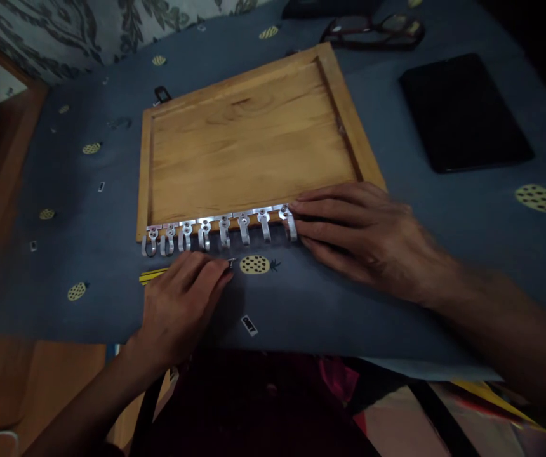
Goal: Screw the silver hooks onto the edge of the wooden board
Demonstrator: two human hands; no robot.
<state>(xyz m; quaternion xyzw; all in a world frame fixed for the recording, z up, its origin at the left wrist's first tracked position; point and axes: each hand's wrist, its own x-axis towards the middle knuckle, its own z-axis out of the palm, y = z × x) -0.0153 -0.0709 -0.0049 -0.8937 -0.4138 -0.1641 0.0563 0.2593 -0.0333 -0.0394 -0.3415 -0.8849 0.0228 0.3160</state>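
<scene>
A wooden framed board (pixel 249 139) lies flat on the blue cloth. Along its near edge runs a silver metal rail (pixel 225 222) with several hooks. At the rail's right end, my right hand (pixel 363 235) lies with its fingers over the board's near right corner, the fingertips touching the last hook. My left hand (pixel 185 301) is closed on the cloth just below the hooks. A small metal piece (pixel 232 261) shows at its fingertips, too small to make out. Partly under the left hand is a yellow and black stick-like object (pixel 153 275).
Eyeglasses (pixel 372 33) lie beyond the board's far right corner. A black tablet-like object (pixel 466 114) is on the right. Behind the board's far left corner sits a small dark clip-like piece (pixel 162 94). Wooden furniture (pixel 4 165) stands along the left.
</scene>
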